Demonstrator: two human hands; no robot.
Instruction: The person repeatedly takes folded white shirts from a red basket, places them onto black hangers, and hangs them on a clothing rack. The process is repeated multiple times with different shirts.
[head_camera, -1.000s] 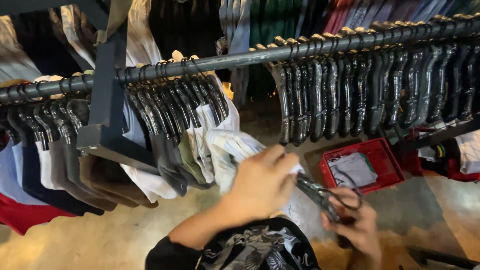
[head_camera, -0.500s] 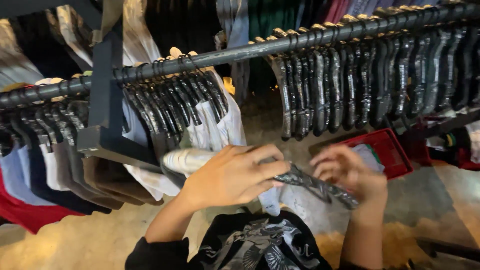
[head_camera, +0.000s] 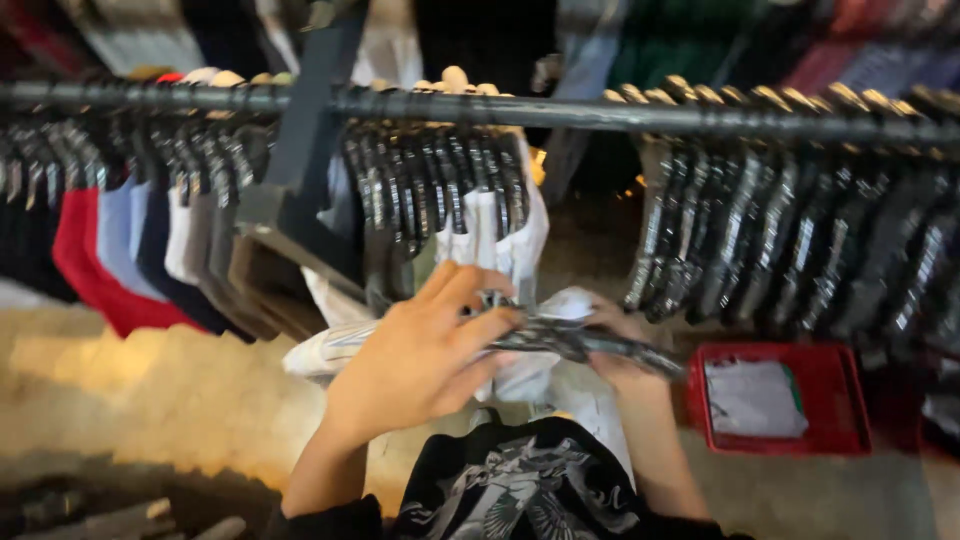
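Hanger between both hands, left hand gripping, right hand beneath

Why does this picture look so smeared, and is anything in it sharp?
In the head view, motion blur streaks the hangers and the rail; the left hand, right hand and the dark hanger they grip are soft too. The red bin is hazy, and the background is dim.

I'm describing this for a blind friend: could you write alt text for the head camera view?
Two bare hands, left hand and right hand, grip a black hanger with a pale garment in front of a dark clothes rail crowded with hangers. A red basket sits on the floor at right.
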